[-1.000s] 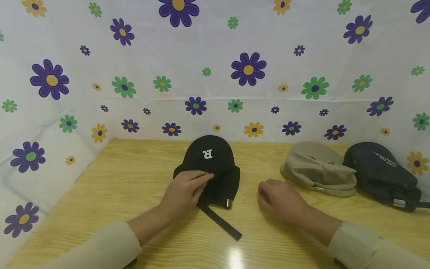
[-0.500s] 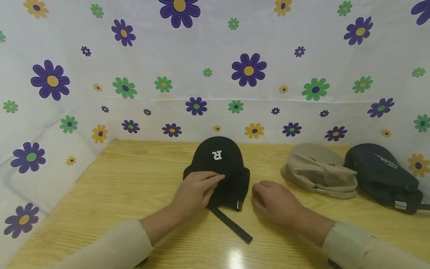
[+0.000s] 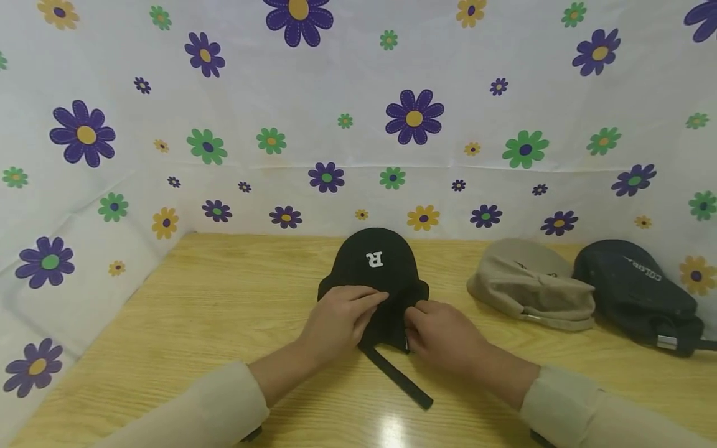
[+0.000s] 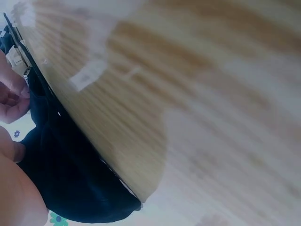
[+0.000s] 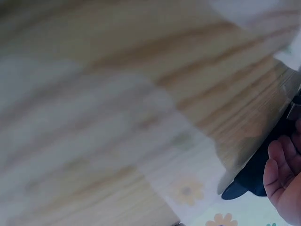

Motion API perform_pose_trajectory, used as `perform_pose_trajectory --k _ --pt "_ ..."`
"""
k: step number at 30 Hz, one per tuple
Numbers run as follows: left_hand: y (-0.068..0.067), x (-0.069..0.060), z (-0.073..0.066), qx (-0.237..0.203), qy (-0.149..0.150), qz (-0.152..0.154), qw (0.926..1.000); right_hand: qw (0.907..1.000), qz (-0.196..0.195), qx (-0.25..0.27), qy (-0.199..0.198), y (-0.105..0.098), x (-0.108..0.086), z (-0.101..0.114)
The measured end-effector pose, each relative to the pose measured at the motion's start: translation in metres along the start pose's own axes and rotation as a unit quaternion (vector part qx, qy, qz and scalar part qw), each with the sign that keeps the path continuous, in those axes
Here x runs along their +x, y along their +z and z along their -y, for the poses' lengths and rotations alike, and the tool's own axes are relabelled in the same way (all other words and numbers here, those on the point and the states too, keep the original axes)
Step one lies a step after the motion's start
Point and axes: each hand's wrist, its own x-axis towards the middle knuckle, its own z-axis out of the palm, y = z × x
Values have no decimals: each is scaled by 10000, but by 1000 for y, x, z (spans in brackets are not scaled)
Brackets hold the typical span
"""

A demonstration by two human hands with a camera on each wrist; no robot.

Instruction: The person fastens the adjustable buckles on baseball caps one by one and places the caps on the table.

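Note:
A black baseball cap with a white letter R lies on the table before me. My left hand grips its folded left side, the fingers lying across the middle. At the cap's right edge, beside the metal buckle, my right hand pinches the fabric with curled fingers. A loose black strap trails from the back of the cap toward me. In the left wrist view the cap stretches between both hands. The fingers' undersides are partly hidden in the head view.
To the right lie a beige cap and a dark cap with a buckle, side by side. Behind the wooden table hangs a white cloth printed with flowers.
My left hand has slid the black cap to the right. My right hand has moved left, from the bare table to the cap's right edge.

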Motion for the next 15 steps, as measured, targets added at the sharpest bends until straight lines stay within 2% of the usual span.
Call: perform_pose_trajectory --k 11,15 --pt "1 3 -3 -4 -92 162 9998 9997 -43 -153 -170 6 7 6" --pt "2 3 -2 53 -84 225 9997 9997 118 -147 -176 6 6 5"
